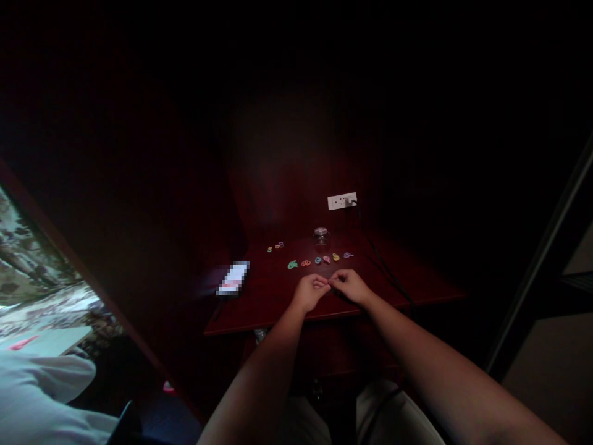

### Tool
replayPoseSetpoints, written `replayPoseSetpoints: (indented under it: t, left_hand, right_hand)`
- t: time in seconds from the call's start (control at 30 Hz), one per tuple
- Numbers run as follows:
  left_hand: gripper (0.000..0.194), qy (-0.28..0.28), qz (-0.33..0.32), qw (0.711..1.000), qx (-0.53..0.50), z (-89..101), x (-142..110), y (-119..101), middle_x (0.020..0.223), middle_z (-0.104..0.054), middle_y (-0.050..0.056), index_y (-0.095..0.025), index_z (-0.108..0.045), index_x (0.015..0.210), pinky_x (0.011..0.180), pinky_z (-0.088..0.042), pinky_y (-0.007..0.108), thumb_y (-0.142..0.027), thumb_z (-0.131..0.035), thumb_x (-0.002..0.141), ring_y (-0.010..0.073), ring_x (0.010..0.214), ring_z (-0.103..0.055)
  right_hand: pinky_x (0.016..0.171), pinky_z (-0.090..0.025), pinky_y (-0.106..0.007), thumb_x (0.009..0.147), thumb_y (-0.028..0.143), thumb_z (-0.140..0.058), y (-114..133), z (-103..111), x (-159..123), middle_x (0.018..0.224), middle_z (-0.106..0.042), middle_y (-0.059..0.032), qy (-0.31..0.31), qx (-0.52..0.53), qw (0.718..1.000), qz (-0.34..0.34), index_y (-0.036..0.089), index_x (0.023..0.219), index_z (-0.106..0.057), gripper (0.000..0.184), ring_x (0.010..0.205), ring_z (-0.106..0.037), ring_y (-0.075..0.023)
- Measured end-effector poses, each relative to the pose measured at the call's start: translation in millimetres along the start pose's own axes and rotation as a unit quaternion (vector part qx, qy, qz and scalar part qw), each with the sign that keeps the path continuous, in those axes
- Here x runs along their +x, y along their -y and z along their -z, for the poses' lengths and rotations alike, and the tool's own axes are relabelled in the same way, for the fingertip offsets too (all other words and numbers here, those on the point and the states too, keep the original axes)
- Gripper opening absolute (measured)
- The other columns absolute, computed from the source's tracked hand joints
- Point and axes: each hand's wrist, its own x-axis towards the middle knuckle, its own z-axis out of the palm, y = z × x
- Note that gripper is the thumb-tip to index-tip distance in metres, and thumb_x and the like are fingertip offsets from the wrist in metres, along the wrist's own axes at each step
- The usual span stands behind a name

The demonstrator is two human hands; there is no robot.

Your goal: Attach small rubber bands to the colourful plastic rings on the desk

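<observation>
Over the front part of the dark red desk (259, 309), my left hand (312, 292) and my right hand (351, 286) meet at the fingertips. Both are closed in a pinch; whatever they hold between them is too small and dim to name. Just beyond my fingers runs a row of small coloured bands, sorted by colour: green (293, 264), orange-red (306, 263), blue (317, 261), pink (327, 259), yellow (336, 257) and purple (348, 255). Behind the row stands a small clear jar (321, 238) with its lid on.
A few more bands (278, 245) lie at the back left. A lit phone (233, 278), its screen blurred, rests at the left side. On the back wall is a white socket strip (342, 201) with a plug and a black cable (386, 269) trailing right. Another person's clothed leg (41, 389) shows lower left.
</observation>
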Motion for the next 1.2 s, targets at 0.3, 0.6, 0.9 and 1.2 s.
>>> replayPoseSetpoints:
  t: [0.3,0.6,0.9,1.2]
  left_hand:
    - [0.026,0.003,-0.005,1.000,0.005,0.2,-0.3,1.2,0.065,-0.060,0.005,-0.009,-0.057,0.075,0.058,-0.044,0.021,-0.028,-0.065,0.059,0.0097,0.060,-0.055]
    - [0.023,-0.004,0.002,0.999,0.035,-0.6,-1.3,0.6,0.065,-0.062,0.006,-0.009,-0.059,0.073,0.057,-0.044,0.022,-0.028,-0.063,0.059,0.0108,0.059,-0.056]
    - [0.019,-0.010,-0.010,0.998,0.061,-0.3,-1.3,1.1,0.063,-0.060,0.005,-0.010,-0.057,0.069,0.054,-0.042,0.020,-0.028,-0.061,0.061,0.0098,0.057,-0.054]
    - [0.021,0.006,-0.023,1.000,0.012,-1.4,-1.9,-1.1,0.062,-0.057,0.002,-0.011,-0.054,0.072,0.055,-0.041,0.019,-0.025,-0.063,0.060,0.0078,0.056,-0.052]
  right_hand:
    - [0.042,-0.033,-0.019,0.061,0.026,-0.052,-2.3,0.2,1.1,0.048,-0.049,0.0028,0.003,0.024,1.000,0.009,0.013,0.064,-0.056,0.014,0.044,-0.043,-0.0075]
    - [0.041,-0.031,-0.019,0.062,0.027,-0.052,2.2,0.3,-1.7,0.046,-0.048,0.0037,-0.012,0.045,0.999,0.015,0.013,0.064,-0.054,0.014,0.041,-0.042,-0.0073]
    - [0.040,-0.030,-0.018,0.064,0.031,-0.053,1.7,-0.7,-2.3,0.047,-0.047,0.0035,-0.002,0.051,0.999,0.015,0.013,0.065,-0.052,0.018,0.041,-0.041,-0.0068]
    - [0.043,-0.032,-0.018,0.062,0.033,-0.056,-4.3,0.5,1.1,0.050,-0.050,0.0015,-0.003,0.006,1.000,0.011,0.012,0.064,-0.055,0.022,0.045,-0.042,-0.0072]
